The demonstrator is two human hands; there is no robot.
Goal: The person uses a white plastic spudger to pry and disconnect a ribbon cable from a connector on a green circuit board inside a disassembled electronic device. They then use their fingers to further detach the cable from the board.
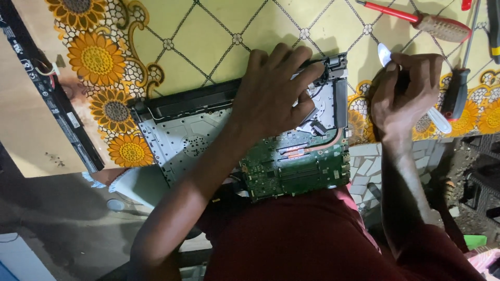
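An opened laptop base [182, 135] lies on a yellow sunflower tablecloth [208, 31], its green circuit board [297, 171] and copper heat pipe exposed. My left hand [273, 91] rests flat on the laptop's upper right part, fingertips near the hinge corner [333, 65]. Just right of the laptop, my right hand [403, 93] is closed around a white-handled tool [440, 120], whose pale tip sticks up above the fist.
A red-shafted screwdriver with a brown handle [437, 26] and a black-handled tool [455, 96] lie at the upper right. A long black battery strip [57, 99] lies at the left on a tan panel. My dark red clothing [312, 239] fills the foreground.
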